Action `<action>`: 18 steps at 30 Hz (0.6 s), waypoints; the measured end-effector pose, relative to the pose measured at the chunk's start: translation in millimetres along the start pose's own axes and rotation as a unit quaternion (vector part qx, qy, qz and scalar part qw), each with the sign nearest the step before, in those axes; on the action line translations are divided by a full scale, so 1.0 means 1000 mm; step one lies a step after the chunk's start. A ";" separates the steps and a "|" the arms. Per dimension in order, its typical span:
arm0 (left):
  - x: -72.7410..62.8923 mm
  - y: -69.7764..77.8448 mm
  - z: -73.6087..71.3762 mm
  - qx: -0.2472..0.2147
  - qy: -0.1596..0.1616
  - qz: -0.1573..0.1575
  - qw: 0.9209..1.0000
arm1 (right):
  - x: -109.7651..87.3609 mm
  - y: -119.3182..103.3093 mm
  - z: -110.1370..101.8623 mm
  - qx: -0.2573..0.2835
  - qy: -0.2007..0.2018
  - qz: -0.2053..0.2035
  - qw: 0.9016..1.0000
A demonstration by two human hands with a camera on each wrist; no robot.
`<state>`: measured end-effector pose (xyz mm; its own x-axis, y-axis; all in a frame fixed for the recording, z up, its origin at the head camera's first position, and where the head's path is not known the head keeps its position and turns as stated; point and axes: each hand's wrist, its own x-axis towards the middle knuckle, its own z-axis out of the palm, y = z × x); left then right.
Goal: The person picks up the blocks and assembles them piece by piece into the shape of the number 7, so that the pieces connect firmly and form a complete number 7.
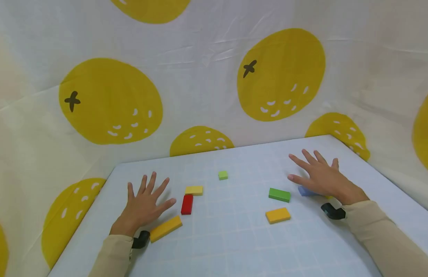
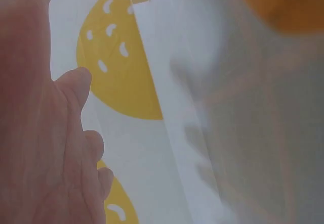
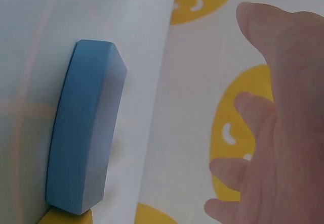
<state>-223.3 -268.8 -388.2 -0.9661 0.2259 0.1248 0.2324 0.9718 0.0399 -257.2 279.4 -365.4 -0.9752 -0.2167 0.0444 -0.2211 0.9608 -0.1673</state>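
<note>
My left hand (image 1: 142, 207) hovers over the left part of the table, fingers spread and holding nothing. Nearest to it lie a long orange-yellow block (image 1: 166, 229) and a red block (image 1: 187, 204), whose far end is close to a pale yellow block (image 1: 194, 190). On the right, my right hand (image 1: 327, 179) is likewise spread above a blue block (image 1: 306, 191), which it partly hides. The right wrist view shows this blue block (image 3: 83, 128) apart from the fingers, with a yellow block (image 3: 66, 218) at its near end.
A green block (image 1: 279, 195) and an orange-yellow block (image 1: 278, 215) lie left of the right hand. A small light green block (image 1: 223, 175) sits farther back. Behind the table (image 1: 231, 238) hangs a white cloth (image 1: 200, 88) printed with yellow fruit. Each wrist carries a black camera.
</note>
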 end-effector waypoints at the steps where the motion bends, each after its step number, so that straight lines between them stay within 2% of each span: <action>1: -0.001 0.001 -0.001 -0.001 0.000 0.002 1.000 | 0.000 -0.001 0.000 -0.001 -0.001 0.000 1.000; 9: -0.003 0.009 -0.001 -0.006 0.007 0.010 1.000 | 0.000 -0.010 0.004 -0.004 0.004 -0.012 1.000; 18: 0.000 0.009 0.002 -0.002 -0.004 0.010 1.000 | -0.002 -0.011 0.006 -0.003 0.011 -0.021 1.000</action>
<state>-221.6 -259.6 -390.0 -0.9618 0.2467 0.1185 0.2529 0.9666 0.0405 -253.0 267.9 -369.9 -0.9648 -0.2525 0.0731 -0.2612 0.9522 -0.1585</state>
